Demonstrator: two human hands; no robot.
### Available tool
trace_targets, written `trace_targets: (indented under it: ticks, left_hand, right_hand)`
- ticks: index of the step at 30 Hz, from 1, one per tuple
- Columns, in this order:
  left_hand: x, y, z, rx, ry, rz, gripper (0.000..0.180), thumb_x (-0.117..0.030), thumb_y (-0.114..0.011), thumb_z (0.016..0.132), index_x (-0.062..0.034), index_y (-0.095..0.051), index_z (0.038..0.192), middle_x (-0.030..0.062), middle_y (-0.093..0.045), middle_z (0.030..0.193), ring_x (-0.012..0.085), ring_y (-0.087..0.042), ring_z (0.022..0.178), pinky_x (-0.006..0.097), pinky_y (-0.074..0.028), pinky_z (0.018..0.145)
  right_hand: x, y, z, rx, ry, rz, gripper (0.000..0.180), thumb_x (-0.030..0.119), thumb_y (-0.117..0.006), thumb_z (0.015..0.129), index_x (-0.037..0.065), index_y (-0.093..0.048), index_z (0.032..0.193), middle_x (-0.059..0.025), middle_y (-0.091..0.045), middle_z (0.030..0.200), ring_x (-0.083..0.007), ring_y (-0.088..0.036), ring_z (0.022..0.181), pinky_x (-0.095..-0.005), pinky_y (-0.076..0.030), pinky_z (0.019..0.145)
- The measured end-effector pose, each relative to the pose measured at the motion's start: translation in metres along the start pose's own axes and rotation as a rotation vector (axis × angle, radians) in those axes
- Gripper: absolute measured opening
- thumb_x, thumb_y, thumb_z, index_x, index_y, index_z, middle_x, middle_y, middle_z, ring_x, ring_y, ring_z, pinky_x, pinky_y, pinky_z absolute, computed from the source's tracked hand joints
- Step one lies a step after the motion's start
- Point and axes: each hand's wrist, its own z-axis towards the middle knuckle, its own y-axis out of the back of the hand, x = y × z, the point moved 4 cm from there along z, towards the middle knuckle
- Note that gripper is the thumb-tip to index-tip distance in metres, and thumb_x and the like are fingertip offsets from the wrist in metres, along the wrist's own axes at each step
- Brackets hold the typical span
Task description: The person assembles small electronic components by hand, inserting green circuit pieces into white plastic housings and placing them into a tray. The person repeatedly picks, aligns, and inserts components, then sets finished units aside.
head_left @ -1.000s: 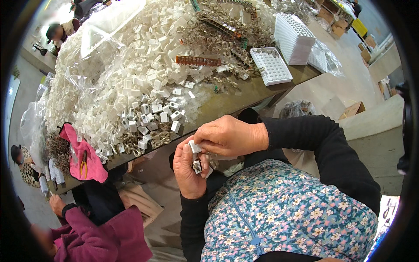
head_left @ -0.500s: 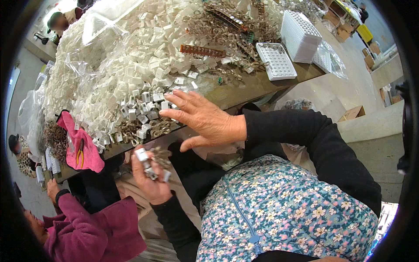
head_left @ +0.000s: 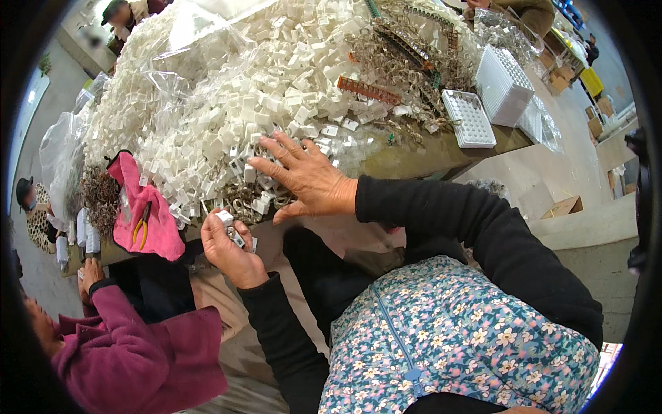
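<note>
White plastic pieces point(head_left: 225, 217) sat in the left hand point(head_left: 238, 262), its fingers curled around them just off the near edge of the table point(head_left: 403, 160). Above that edge the right hand point(head_left: 314, 181) was spread wide, with no visible grasp, over the heap of white pieces point(head_left: 241, 100) covering the table's middle; I cannot tell whether it touched any. Toward the right corner lay a white tray point(head_left: 469, 119) with rows of rounded cells, any contents too small to tell, beside a tray stack point(head_left: 502, 86). One second earlier both hands had met over the held pieces; now they were apart. Left fingers partly hid those pieces, and the view's rim cut off a brown-sleeved person point(head_left: 529, 12).
</note>
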Motion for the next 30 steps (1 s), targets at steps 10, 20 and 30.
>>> trace_targets:
  ticks: [10,20,30]
  left_hand:
    - [0.024,-0.027,0.014,0.064,-0.056,0.273,0.019,-0.016,-0.053,0.094,-0.0041,-0.056,0.109,0.0029,-0.059,0.085,0.0051,-0.049,0.053,0.017,-0.033,0.040]
    - [0.023,-0.049,0.017,0.099,-0.349,0.667,0.033,-0.025,-0.050,0.097,0.0050,-0.062,0.093,0.0069,-0.061,0.080,0.0139,-0.053,0.073,0.029,-0.044,0.069]
    - [0.023,-0.075,-0.003,0.066,-0.350,0.432,0.040,-0.032,-0.041,0.100,0.0037,-0.059,0.097,0.0071,-0.059,0.087,0.0150,-0.054,0.078,0.029,-0.045,0.071]
  right_hand:
    - [-0.002,0.004,0.007,-0.054,0.020,-0.012,0.104,0.057,-0.077,0.058,0.023,-0.028,0.143,-0.0150,-0.034,0.140,-0.0370,-0.031,0.130,-0.0491,-0.038,0.088]
    - [-0.003,0.007,0.011,-0.146,0.112,0.084,0.092,0.046,-0.084,0.052,0.024,-0.041,0.130,-0.0122,-0.039,0.128,-0.0335,-0.037,0.119,-0.0428,-0.042,0.079]
    - [-0.007,0.011,0.010,-0.221,0.139,0.180,0.085,0.030,-0.079,0.058,0.021,-0.041,0.134,-0.0154,-0.044,0.126,-0.0341,-0.044,0.115,-0.0422,-0.045,0.081]
